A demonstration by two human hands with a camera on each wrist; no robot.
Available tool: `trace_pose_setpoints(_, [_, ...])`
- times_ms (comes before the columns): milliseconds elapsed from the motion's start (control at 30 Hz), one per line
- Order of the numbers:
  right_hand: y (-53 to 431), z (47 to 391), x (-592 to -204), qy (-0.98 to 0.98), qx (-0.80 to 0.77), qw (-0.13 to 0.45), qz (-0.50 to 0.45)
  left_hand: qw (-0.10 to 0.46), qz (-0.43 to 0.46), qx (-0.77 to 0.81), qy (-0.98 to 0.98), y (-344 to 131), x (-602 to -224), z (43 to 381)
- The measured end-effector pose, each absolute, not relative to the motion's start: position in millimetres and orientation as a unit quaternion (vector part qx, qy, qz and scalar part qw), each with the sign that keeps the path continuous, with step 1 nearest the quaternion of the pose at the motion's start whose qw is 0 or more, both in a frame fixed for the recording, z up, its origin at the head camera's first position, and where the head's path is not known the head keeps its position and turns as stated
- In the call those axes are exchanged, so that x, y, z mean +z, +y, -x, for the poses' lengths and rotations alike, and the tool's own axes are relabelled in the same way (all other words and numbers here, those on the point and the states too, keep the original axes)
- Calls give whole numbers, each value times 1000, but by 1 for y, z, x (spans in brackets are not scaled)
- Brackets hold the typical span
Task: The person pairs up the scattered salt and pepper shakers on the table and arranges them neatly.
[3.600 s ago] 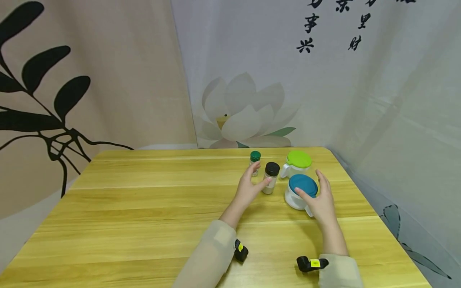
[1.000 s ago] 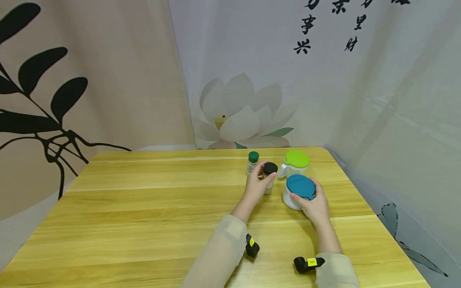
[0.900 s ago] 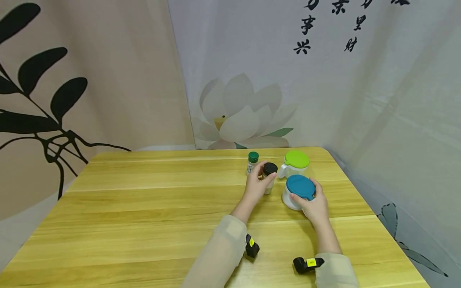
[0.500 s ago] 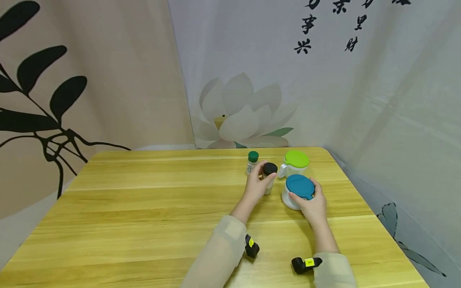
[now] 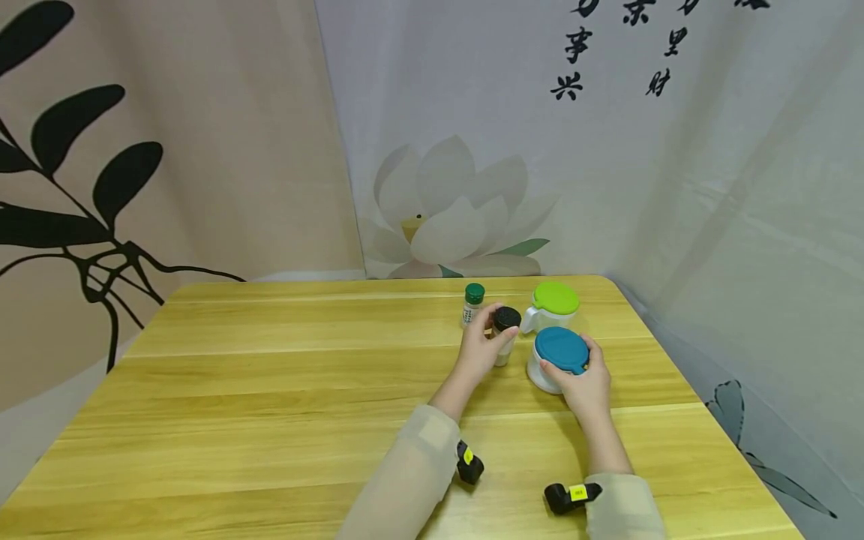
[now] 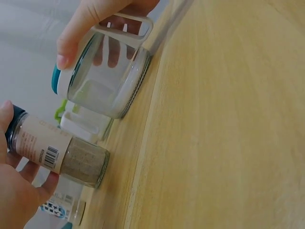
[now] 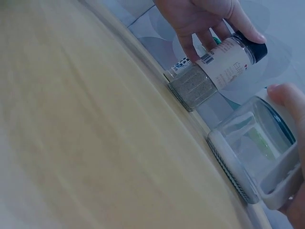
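Observation:
My left hand [image 5: 479, 351] grips a glass spice jar [image 6: 62, 148] near its black lid [image 5: 507, 317], thumb on one side and fingers on the other. Grey-brown powder fills the lower part, under a paper label. To the right, my right hand [image 5: 586, 380] holds a clear glass seasoning pot [image 6: 107, 76] with a blue lid [image 5: 562, 349], its thumb at the lid's near edge. The pot's white handle [image 7: 281, 176] lies under that palm in the right wrist view, and a white layer shows at its bottom. Both containers stand upright, close over or on the wooden table [image 5: 270, 405].
Behind the left hand stands a small jar with a green lid [image 5: 475, 293]. A similar pot with a lime-green lid [image 5: 556, 298] and white handle is behind the blue-lidded one, close to the table's back right corner. A printed curtain [image 5: 459, 90] hangs behind the table.
Since the earliest frame, my left hand has moved right and taken hold of the black-lidded spice jar, and my right hand has closed round the blue-lidded pot. Over the last second both stay nearly still.

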State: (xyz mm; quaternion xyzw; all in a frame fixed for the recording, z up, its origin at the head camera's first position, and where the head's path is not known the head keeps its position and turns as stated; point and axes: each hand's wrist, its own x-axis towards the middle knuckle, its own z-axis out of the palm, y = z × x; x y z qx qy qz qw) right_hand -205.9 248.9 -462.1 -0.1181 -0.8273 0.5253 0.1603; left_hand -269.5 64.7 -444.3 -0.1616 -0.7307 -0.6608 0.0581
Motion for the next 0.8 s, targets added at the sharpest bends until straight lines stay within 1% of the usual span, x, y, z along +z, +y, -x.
trace_pose_setpoints(367, [247, 205, -460, -831, 519, 157, 126, 64, 168, -666, -724, 61, -445, 269])
trace_pose_setpoints(600, [244, 204, -459, -830, 518, 166, 122, 62, 170, -675, -715, 57, -443, 264])
trace_pose_setpoints(733, [242, 203, -457, -831, 518, 166, 121, 56, 165, -678, -714, 52, -425, 251])
trace_pose_setpoints(800, [241, 203, -456, -831, 517, 167, 121, 57, 163, -677, -716, 50, -424, 251])
